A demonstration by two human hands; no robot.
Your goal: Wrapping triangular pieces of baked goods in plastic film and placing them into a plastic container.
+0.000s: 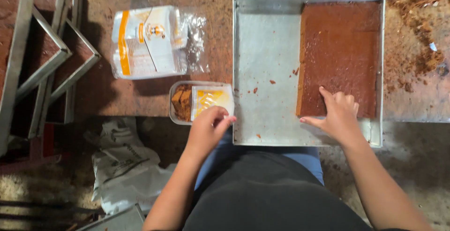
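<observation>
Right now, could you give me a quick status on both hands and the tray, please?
Left hand pinching the corner of the packed tub. Right hand flat on the brown slab in the tray. Crumbs only on the bare half.

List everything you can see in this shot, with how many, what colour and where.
Metal tray: one, silver, table centre-right, left half bare.
Brown slab: one, reddish brown, right half of the tray.
Crumbs: several, brown, on the tray's bare half.
Clear plastic box: one, holding brown pieces and a yellow-white label, left of the tray.
Bag of labels: one, clear with white-orange sheets, above the box.
Stacked trays: several, metal with brown filling, far left.
Crumpled bags: white, on the floor lower left.
Left hand: fingers at the box's label.
Right hand: resting on the slab's lower left corner.
</observation>
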